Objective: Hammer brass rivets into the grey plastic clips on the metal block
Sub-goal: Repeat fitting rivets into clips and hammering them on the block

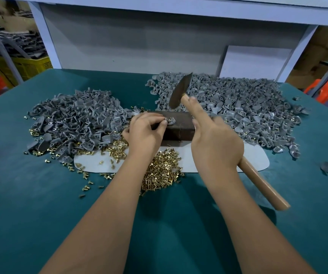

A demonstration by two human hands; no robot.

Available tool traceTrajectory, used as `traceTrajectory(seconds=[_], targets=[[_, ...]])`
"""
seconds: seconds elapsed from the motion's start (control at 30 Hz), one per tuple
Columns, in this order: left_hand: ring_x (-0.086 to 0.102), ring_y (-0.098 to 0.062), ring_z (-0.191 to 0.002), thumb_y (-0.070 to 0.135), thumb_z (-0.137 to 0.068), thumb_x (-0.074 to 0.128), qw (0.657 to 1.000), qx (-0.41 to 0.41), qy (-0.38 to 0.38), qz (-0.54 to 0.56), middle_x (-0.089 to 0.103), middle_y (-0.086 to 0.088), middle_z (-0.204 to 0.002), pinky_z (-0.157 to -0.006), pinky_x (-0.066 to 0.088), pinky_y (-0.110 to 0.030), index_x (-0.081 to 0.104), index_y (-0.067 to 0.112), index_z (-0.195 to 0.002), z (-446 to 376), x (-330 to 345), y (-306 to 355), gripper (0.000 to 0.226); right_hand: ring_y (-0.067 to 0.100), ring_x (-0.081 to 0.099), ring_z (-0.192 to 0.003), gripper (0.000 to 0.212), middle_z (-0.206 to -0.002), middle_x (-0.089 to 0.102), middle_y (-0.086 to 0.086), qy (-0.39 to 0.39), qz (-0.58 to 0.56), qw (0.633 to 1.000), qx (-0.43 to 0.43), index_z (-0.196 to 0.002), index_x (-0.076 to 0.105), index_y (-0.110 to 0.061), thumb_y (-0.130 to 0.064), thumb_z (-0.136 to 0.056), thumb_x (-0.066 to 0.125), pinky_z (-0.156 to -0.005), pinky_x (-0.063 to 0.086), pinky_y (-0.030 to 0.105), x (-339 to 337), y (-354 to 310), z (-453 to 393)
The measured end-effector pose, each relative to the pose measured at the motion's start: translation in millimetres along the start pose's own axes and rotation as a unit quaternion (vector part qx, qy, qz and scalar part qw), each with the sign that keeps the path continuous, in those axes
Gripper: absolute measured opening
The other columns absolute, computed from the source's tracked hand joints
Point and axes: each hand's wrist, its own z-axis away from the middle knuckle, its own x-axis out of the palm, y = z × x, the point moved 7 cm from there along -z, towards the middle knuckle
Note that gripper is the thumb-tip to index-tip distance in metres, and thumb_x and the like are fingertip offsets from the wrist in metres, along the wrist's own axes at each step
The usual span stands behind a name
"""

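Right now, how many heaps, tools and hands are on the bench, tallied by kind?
Heaps of grey clips: 2, left and right
Heaps of brass rivets: 1
Metal blocks: 1
Hammers: 1
Hands: 2, left hand and right hand
Total: 7

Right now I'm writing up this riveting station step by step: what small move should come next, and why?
Probably bring the hammer down onto the clip: the right hand holds it raised above the metal block, while the left hand pinches the clip there, its fingers very near the strike point.
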Motion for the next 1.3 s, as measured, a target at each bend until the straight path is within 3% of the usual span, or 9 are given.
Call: traceTrajectory(seconds=[0.2,0.33,0.5,0.7,0.8,0.93,1.1,1.23,1.3], targets=[[0.049,-0.010,-0.124,0.031,-0.090,0.068,0.999,0.007,0.025,-0.044,0.070,0.018,-0.111,-0.106,0.023,-0.044,0.078,0.030,-0.097,2.7,-2.4,0.1,0.012,0.018,0.036,-0.057,0.052,-0.087,0.060,-0.001,-0.079,0.021,0.997,-0.005,-0.137,0.024,-0.060,-0.031,-0.099,0.044,-0.044,0.014,0.024,4.4,8.6,-20.2],[0.043,-0.010,-0.127,0.033,-0.090,0.069,0.998,-0.003,0.033,-0.053,0.069,0.022,-0.110,-0.088,0.013,-0.031,0.078,0.033,-0.095,4.3,-2.8,-0.2,0.011,0.020,0.038,-0.062,0.048,-0.089,0.067,0.000,-0.077,0.042,0.996,-0.017,-0.137,0.030,-0.058,-0.034,-0.099,0.045,-0.044,0.016,0.022,-0.3,12.8,-28.7],[0.040,-0.009,-0.129,0.034,-0.091,0.066,0.997,-0.008,0.024,-0.069,0.069,0.022,-0.111,-0.099,0.017,-0.037,0.078,0.033,-0.096,2.7,-1.7,-0.6,0.013,0.025,0.057,-0.068,0.050,-0.088,0.067,-0.001,-0.090,0.067,0.991,-0.077,-0.137,0.029,-0.059,-0.033,-0.098,0.047,-0.044,0.017,0.024,0.7,4.2,-28.5],[0.039,-0.007,-0.129,0.035,-0.091,0.066,0.998,-0.021,0.029,-0.054,0.068,0.023,-0.109,-0.103,0.017,-0.042,0.078,0.032,-0.097,3.3,-0.5,-3.3,0.013,0.019,0.035,-0.054,0.053,-0.069,0.050,-0.003,-0.029,0.064,0.996,-0.063,-0.135,0.033,-0.059,-0.028,-0.095,0.052,-0.045,0.012,0.020,-12.9,-1.6,-31.2],[0.039,-0.008,-0.128,0.036,-0.092,0.064,0.997,-0.018,0.024,-0.075,0.068,0.024,-0.111,-0.104,0.019,-0.044,0.078,0.034,-0.098,3.0,0.1,-1.9,0.015,0.019,0.038,-0.059,0.054,-0.082,0.064,-0.002,-0.073,0.080,0.990,-0.092,-0.136,0.026,-0.062,-0.030,-0.098,0.048,-0.044,0.014,0.024,-0.2,-3.0,-25.5],[0.039,-0.007,-0.128,0.038,-0.091,0.067,0.997,-0.037,0.021,-0.057,0.067,0.024,-0.112,-0.103,0.016,-0.040,0.077,0.032,-0.100,2.2,1.7,-6.0,0.015,0.018,0.027,-0.046,0.056,-0.065,0.049,0.000,0.005,0.071,0.997,-0.041,-0.134,0.037,-0.056,-0.027,-0.091,0.059,-0.046,0.010,0.016,-16.4,-3.7,-28.6],[0.039,-0.009,-0.129,0.038,-0.092,0.064,0.997,-0.024,0.023,-0.069,0.068,0.023,-0.114,-0.103,0.020,-0.044,0.077,0.033,-0.100,2.1,-0.6,-4.1,0.016,0.018,0.033,-0.056,0.056,-0.087,0.063,0.000,-0.079,0.070,0.992,-0.070,-0.137,0.020,-0.063,-0.030,-0.099,0.045,-0.043,0.013,0.025,5.4,-1.0,-24.5],[0.038,-0.009,-0.130,0.038,-0.091,0.067,0.998,-0.038,0.021,-0.050,0.068,0.022,-0.115,-0.108,0.017,-0.048,0.077,0.031,-0.101,2.2,1.6,-6.5,0.016,0.018,0.027,-0.045,0.058,-0.066,0.057,0.003,0.015,0.061,0.996,-0.056,-0.134,0.040,-0.052,-0.023,-0.089,0.062,-0.046,0.009,0.015,-16.3,-4.4,-27.2],[0.038,-0.009,-0.130,0.037,-0.091,0.066,0.997,-0.031,0.022,-0.061,0.068,0.022,-0.114,-0.108,0.018,-0.049,0.077,0.032,-0.100,1.8,1.0,-5.1,0.015,0.017,0.024,-0.046,0.061,-0.070,0.055,0.000,-0.036,0.088,0.993,-0.075,-0.135,0.032,-0.059,-0.023,-0.093,0.056,-0.045,0.008,0.020,-5.9,-6.4,-22.5]])
